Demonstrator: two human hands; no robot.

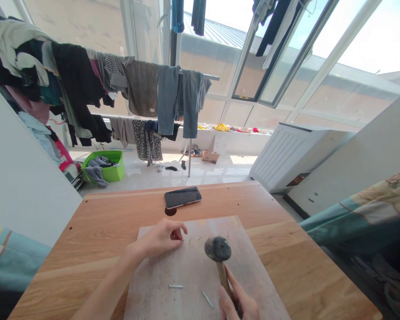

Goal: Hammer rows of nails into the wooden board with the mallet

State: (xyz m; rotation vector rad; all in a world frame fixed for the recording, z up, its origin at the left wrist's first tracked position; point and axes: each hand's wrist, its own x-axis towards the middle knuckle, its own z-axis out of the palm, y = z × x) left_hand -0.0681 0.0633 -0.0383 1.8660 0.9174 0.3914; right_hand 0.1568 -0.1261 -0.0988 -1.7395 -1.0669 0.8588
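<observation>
My left hand point(165, 239) rests on the wooden board point(160, 271), its thumb and fingers curled in a pinch around a tiny nail that barely shows at the fingertips. In my right hand point(236, 300) is the handle of a mallet point(218, 249) with a dark, rounded head. The mallet head is raised over the board, to the right of my left hand. Small nails point(200, 238) stick up from the board between the two hands. Nearer to me, a loose nail point(175, 286) and another loose nail point(207, 299) lie flat on the board.
The board lies on a wooden table point(303, 262). A phone point(183, 197) lies beyond it, partly over a round hole. Past the table are a green tub point(108, 166) of clothes, a drying rack with laundry point(142, 86) and a white cabinet-like unit point(286, 151). Curtains hang on both sides.
</observation>
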